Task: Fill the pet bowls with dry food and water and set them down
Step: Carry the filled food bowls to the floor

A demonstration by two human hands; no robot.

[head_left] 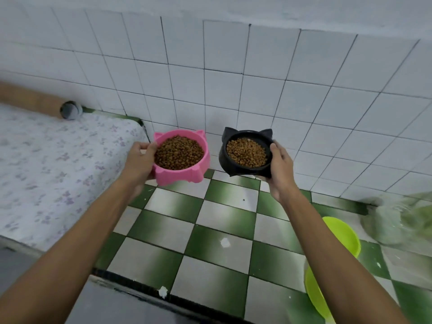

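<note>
Nearest, 2 bare arms reached out over the green checkered floor (pixel 224 220). The left hand (pixel 140 160) clamped the pink bowl (pixel 184 176) by its left rim; the right hand (pixel 280 167) gripped the black bowl (pixel 236 169) at its right side. Both were held level, likely to keep the kibble (pixel 178 152) from spilling, before the tiled wall (pixel 257 78).

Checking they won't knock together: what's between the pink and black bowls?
Nothing: the head view shows only wall tile behind the gap between the pink bowl and black bowl.
</note>
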